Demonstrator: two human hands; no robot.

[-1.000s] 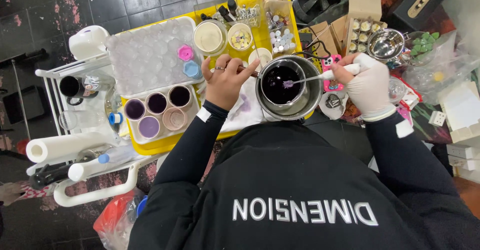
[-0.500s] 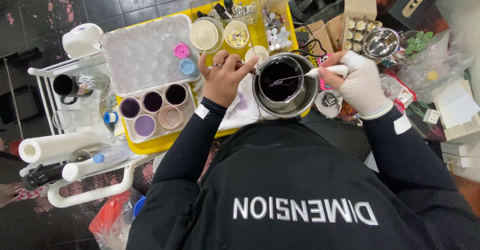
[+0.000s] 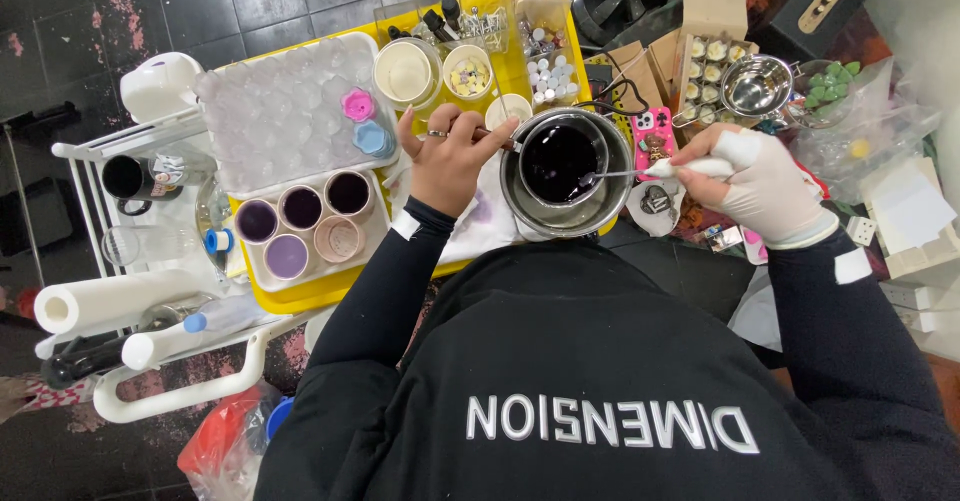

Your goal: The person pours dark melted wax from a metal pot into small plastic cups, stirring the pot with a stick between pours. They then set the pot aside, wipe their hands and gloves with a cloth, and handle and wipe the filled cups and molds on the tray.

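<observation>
At the middle of the yellow table (image 3: 300, 296), a round steel bowl of dark purple liquid (image 3: 562, 166) is steadied at its rim by the left hand (image 3: 452, 161), now shifted closer. A white-handled spoon (image 3: 640, 172) is pinched in the gloved right hand's (image 3: 765, 186) fingers, its tip still dipped; stirring appears ongoing.

Two hands: left (image 3: 452, 158) bare, right (image 3: 768, 187) gloved; one steel pot (image 3: 567, 176) of dark liquid; one spoon (image 3: 640, 172); five small cups (image 3: 303, 226) on a tray; one strainer (image 3: 755, 85); two round tubs (image 3: 437, 71); one paper roll (image 3: 105, 302); one black mug (image 3: 125, 178); one phone case (image 3: 654, 137).
</observation>
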